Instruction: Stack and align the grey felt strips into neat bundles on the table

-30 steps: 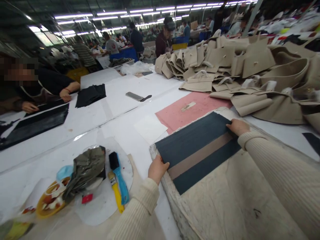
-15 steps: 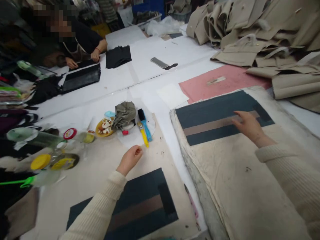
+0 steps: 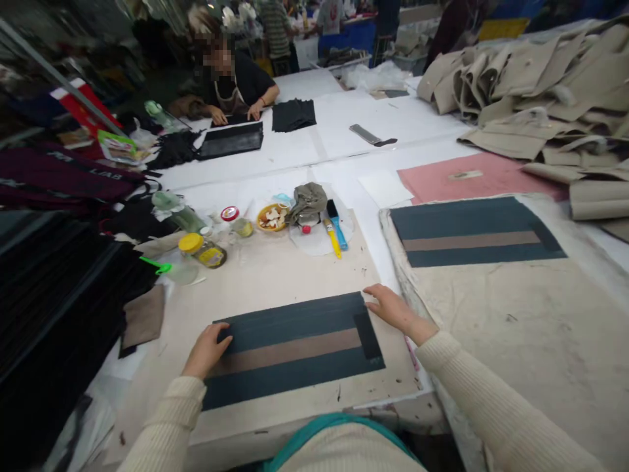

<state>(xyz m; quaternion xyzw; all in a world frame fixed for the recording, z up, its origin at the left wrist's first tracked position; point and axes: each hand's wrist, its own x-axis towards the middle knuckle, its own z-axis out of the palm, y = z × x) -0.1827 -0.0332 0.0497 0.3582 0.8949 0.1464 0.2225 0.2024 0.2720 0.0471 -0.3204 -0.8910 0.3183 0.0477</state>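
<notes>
Dark-green panel with tan stripe [image 3: 295,351] is lying flat on the beige board [image 3: 275,275] at the near tabletop edge. Left hand [image 3: 206,351] and right hand [image 3: 393,309] are pressing on its two ends, each grip open, pinching nothing. Matching panel [image 3: 476,239] is already lying on the right-hand pad [image 3: 491,341]; brushes [image 3: 337,229] are lying untouched.

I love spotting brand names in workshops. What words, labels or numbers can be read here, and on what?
"LAB": pale letters on the maroon fabric at the left; the letters before it are blurred.
Label on the yellow-lidded jar: too blurred to read.
Printed packet beyond the fabric: too small to read.
Striped panel nearest the camera: no text.
</notes>
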